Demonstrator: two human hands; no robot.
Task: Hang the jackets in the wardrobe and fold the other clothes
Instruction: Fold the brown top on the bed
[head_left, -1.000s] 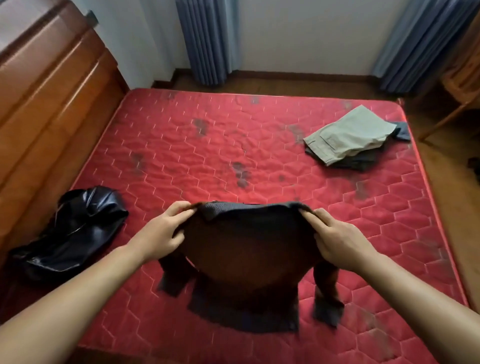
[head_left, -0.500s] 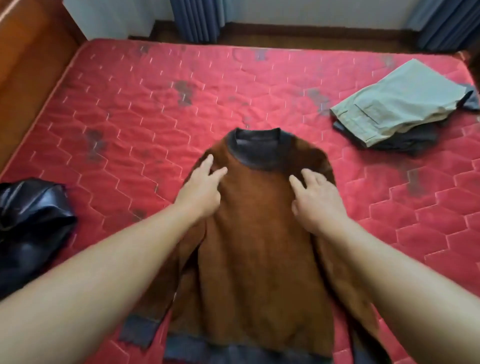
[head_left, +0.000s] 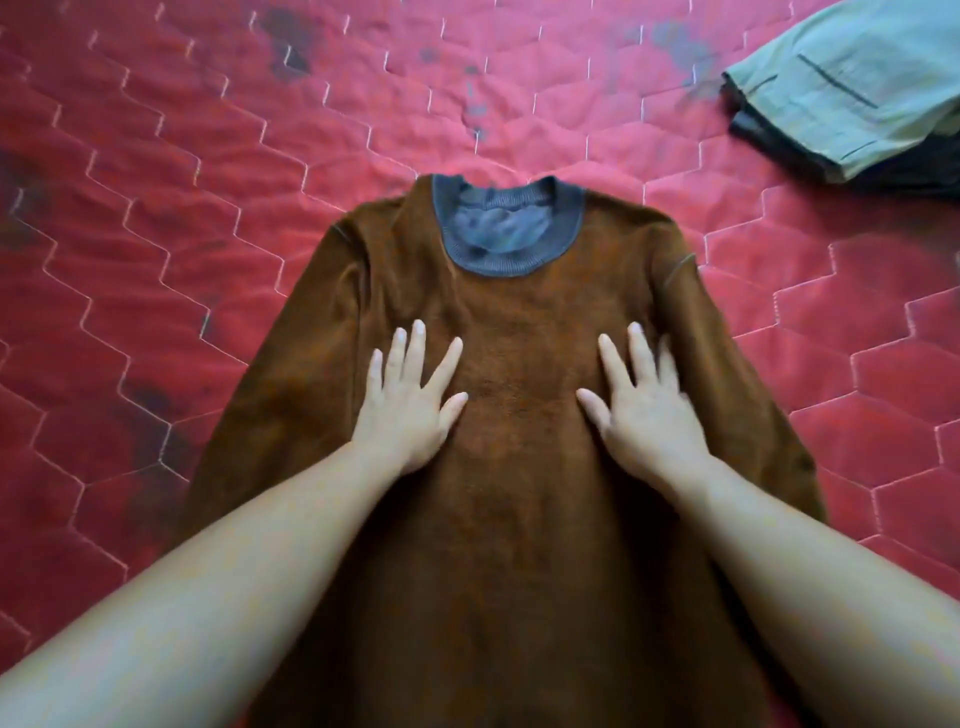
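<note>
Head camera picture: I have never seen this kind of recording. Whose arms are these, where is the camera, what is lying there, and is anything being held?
There is no machine here. A person wears one wide-angle camera on the head, looking forward and down, so the two bare arms are their own. The left hand and the right hand lie flat, fingers spread, on the chest of a brown sweater with a grey collar. The sweater is spread flat on a red quilted mattress. Neither hand holds anything; both only press on the fabric. At the upper right lie folded pale green trousers on top of a dark garment.
</note>
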